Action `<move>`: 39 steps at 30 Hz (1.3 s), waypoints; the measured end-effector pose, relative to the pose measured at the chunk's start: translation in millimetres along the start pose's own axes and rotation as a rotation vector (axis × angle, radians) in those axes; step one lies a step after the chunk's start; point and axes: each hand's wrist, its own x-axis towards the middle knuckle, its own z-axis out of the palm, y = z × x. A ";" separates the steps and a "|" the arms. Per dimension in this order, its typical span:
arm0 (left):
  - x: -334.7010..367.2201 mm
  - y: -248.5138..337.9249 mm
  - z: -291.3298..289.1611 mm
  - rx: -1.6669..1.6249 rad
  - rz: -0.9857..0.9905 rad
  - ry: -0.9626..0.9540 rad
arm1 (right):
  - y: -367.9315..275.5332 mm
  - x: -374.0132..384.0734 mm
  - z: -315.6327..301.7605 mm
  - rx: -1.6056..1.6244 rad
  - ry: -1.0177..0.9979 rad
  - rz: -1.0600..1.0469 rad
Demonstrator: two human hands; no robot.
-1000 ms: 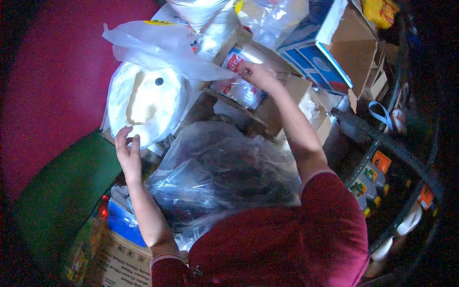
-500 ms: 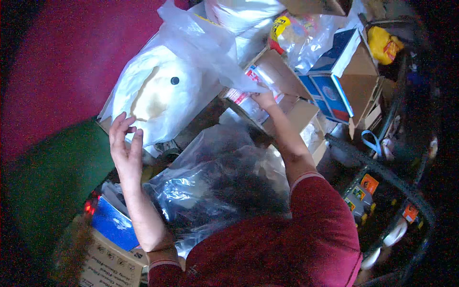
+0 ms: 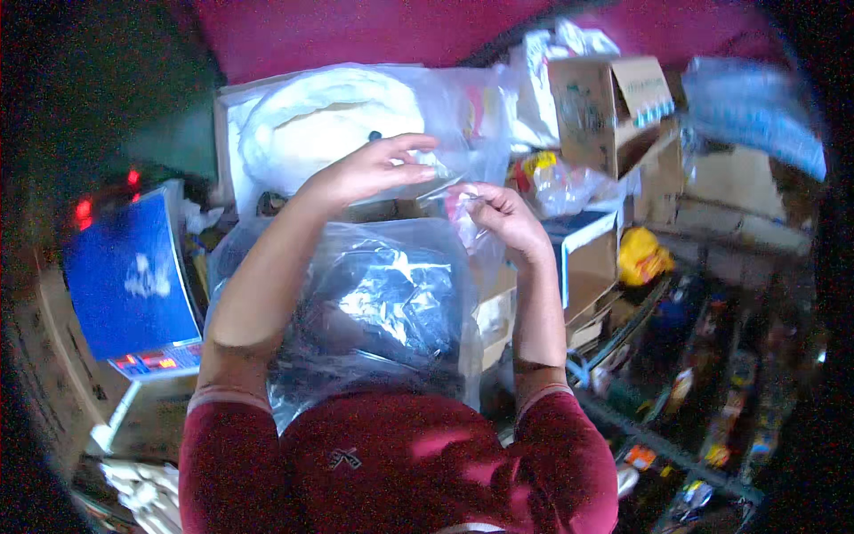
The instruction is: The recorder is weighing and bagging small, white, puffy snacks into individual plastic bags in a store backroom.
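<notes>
Change: both hands have come together in front of the chest; half a second ago the left hand was low at the left by the big white bundle and the right hand reached out to the open cartons.
Left hand: left hand [image 3: 369,169] is raised, palm down, fingers stretched toward the right, thumb and fingertips nipping the top edge of a small clear plastic bag [image 3: 449,182].
Right hand: right hand [image 3: 498,214] sits just beside it, fingers curled, pinching the same bag lower down.
Bag position: held in the air between the two hands, above the large clear bag of dark goods [image 3: 382,303] on the lap.
Bag axis: crumpled and blurred, so I cannot tell its long axis or which way its mouth faces.
Around: white round bundle in plastic [image 3: 320,125] behind the hands; brown carton [image 3: 605,107] to the right; blue scale [image 3: 124,276] at the left.
</notes>
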 end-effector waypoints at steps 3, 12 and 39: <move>-12.7 -7.4 -11.3 -0.234 0.086 0.037 | -41.6 21.9 15.5 -0.170 -0.256 0.087; -16.6 -5.2 -35.0 -0.621 0.035 -0.161 | -105.0 43.9 23.1 -0.542 -0.259 0.167; -17.1 -19.9 -69.8 0.031 0.029 0.760 | 3.2 43.6 -31.7 0.350 0.347 -0.182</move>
